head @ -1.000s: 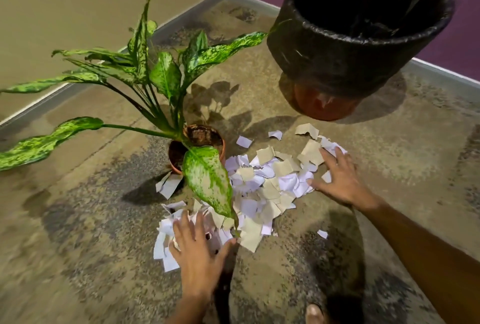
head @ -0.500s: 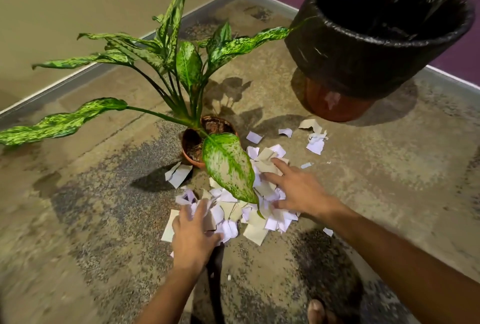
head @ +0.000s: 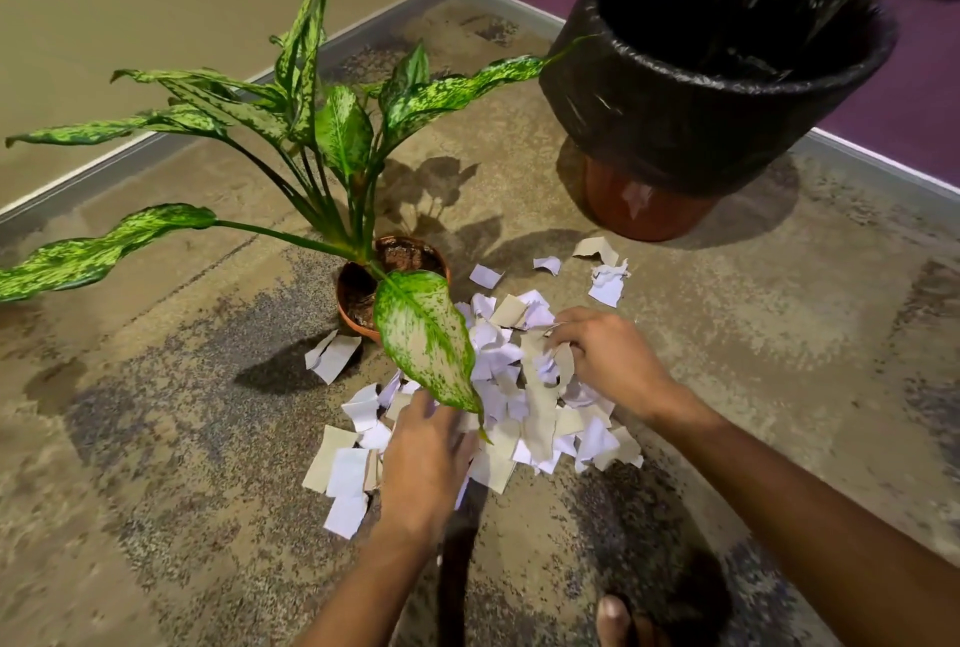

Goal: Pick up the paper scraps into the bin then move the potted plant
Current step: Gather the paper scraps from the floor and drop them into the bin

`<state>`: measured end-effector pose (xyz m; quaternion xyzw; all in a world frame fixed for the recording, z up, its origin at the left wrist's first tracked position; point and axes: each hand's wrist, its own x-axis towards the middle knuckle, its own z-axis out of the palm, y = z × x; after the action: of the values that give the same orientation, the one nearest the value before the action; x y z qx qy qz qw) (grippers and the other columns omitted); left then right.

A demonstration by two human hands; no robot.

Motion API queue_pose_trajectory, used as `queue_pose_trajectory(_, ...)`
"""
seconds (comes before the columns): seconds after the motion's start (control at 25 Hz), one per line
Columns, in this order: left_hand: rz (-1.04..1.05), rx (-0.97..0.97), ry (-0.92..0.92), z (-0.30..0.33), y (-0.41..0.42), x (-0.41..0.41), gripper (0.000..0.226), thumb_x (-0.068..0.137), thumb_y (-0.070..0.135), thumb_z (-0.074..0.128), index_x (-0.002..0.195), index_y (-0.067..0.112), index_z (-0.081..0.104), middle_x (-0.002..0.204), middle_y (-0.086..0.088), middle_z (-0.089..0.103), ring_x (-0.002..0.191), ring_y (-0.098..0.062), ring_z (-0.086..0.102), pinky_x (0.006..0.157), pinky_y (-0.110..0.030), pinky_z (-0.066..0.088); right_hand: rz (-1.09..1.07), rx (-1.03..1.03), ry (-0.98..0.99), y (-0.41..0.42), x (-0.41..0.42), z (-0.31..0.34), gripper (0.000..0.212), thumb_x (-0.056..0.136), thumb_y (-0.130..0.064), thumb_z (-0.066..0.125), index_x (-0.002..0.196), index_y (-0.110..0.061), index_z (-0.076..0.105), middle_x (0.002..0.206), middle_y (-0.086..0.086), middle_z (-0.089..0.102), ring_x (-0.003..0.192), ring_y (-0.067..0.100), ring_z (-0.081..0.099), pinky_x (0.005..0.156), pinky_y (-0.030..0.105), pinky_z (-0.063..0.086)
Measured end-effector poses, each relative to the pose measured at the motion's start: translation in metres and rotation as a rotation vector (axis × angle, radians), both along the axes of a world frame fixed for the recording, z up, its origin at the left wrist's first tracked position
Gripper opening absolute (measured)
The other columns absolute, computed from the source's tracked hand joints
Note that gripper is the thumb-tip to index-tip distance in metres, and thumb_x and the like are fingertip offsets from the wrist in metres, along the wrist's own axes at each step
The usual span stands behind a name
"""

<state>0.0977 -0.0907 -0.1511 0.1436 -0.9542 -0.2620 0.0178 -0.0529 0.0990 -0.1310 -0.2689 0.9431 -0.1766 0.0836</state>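
While the heap of white and beige torn paper scraps (head: pixel 524 402) lies on the speckled floor (head: pixel 779 345) between the green-leaved plant in its terracotta pot (head: pixel 363 303) and the black-lined round bin (head: pixel 675 127), the right hand (head: pixel 608 360) curls its fingers around some scraps and the left hand (head: pixel 426 464) presses on the heap, fingers hidden.

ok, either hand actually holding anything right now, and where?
The right hand has its fingers curled round a few paper scraps at the top of the pile. The left hand rests on the pile's near edge; whether it grips any cannot be told.
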Motion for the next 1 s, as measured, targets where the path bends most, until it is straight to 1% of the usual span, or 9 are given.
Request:
queue_pose_trajectory(0.08,-0.003,0.085,0.108,0.008,0.014,-0.010,0.028,0.083,0.024,0.071,0.110,0.015,0.067,0.107,-0.005,0.063,0.081,-0.023,0.066,0.064,-0.032,0.056,-0.060,-0.038,-0.053,0.006,0.000,0.001,0.045,0.073,0.005,0.056,0.102,-0.024,0.074,0.135,-0.003,0.057,0.120,0.019,0.055,0.095,0.031,0.046)
queue_pose_trajectory(0.2,0.026,0.269,0.116,0.015,0.029,-0.021,0.014,0.091,0.023,0.060,0.103,0.029,0.064,0.098,0.020,0.057,0.079,0.007,0.058,0.063,-0.001,0.039,-0.038,-0.012,-0.122,0.017,0.004,-0.003,0.053,0.074,0.009,0.050,0.106,-0.027,0.072,0.148,-0.006,0.041,0.128,0.014,0.049,0.100,0.021,0.039)
queue_pose_trajectory(0.28,0.009,0.295,0.149,0.019,0.036,-0.028,0.015,0.094,0.015,0.053,0.091,0.028,0.059,0.089,0.014,0.055,0.073,0.013,0.051,0.063,0.002,0.035,-0.058,-0.036,-0.129,0.023,0.005,-0.004,0.056,0.076,0.011,0.045,0.106,-0.027,0.072,0.151,-0.009,0.037,0.131,0.012,0.045,0.100,0.017,0.036)
queue_pose_trajectory(0.36,-0.007,0.251,0.247,0.027,0.042,-0.034,0.017,0.093,0.009,0.049,0.081,0.018,0.057,0.082,0.000,0.059,0.072,0.002,0.048,0.069,-0.001,0.036,-0.088,-0.063,-0.109,0.028,0.003,0.002,0.054,0.076,0.010,0.044,0.104,-0.026,0.073,0.150,-0.009,0.038,0.132,0.012,0.044,0.099,0.018,0.035)
queue_pose_trajectory(0.44,0.001,0.212,0.348,0.022,0.043,-0.043,0.017,0.082,0.002,0.057,0.066,0.006,0.061,0.070,-0.011,0.064,0.064,-0.007,0.051,0.064,-0.010,0.036,-0.082,-0.071,-0.092,0.032,-0.002,0.015,0.052,0.075,0.010,0.047,0.102,-0.024,0.074,0.147,-0.007,0.043,0.125,0.016,0.051,0.097,0.021,0.038)
queue_pose_trajectory(0.6,-0.016,0.295,0.360,0.024,0.056,-0.063,0.010,0.079,0.013,0.067,0.089,0.011,0.067,0.084,-0.014,0.068,0.065,-0.021,0.063,0.060,-0.017,0.048,-0.154,-0.270,-0.019,0.040,-0.024,0.055,0.048,0.072,0.011,0.053,0.094,-0.023,0.077,0.131,-0.002,0.060,0.112,0.019,0.061,0.094,0.030,0.047)
queue_pose_trajectory(0.68,-0.068,0.324,0.343,0.048,0.074,-0.080,0.016,0.084,0.015,0.061,0.098,0.013,0.069,0.096,-0.006,0.069,0.072,-0.017,0.066,0.064,-0.015,0.049,-0.208,-0.374,0.061,0.044,-0.038,0.084,0.039,0.073,0.009,0.062,0.093,-0.022,0.077,0.123,-0.002,0.065,0.110,0.014,0.061,0.094,0.035,0.050)
queue_pose_trajectory(0.8,-0.102,0.392,0.423,0.107,0.106,-0.115,0.023,0.088,0.010,0.059,0.108,0.016,0.068,0.107,0.005,0.066,0.088,-0.008,0.063,0.080,-0.024,0.053,-0.299,-0.537,0.198,0.052,-0.063,0.134,0.027,0.076,0.003,0.069,0.095,-0.015,0.077,0.115,-0.002,0.068,0.104,0.008,0.063,0.091,0.029,0.052)
queue_pose_trajectory(1.0,-0.073,0.562,0.626,0.163,0.135,-0.157,0.022,0.086,0.009,0.059,0.106,0.014,0.068,0.103,0.002,0.066,0.084,-0.007,0.063,0.078,-0.025,0.055,-0.382,-0.705,0.502,0.067,-0.129,0.198,0.030,0.074,-0.001,0.059,0.094,-0.014,0.076,0.106,-0.006,0.070,0.100,0.001,0.062,0.087,0.017,0.050)
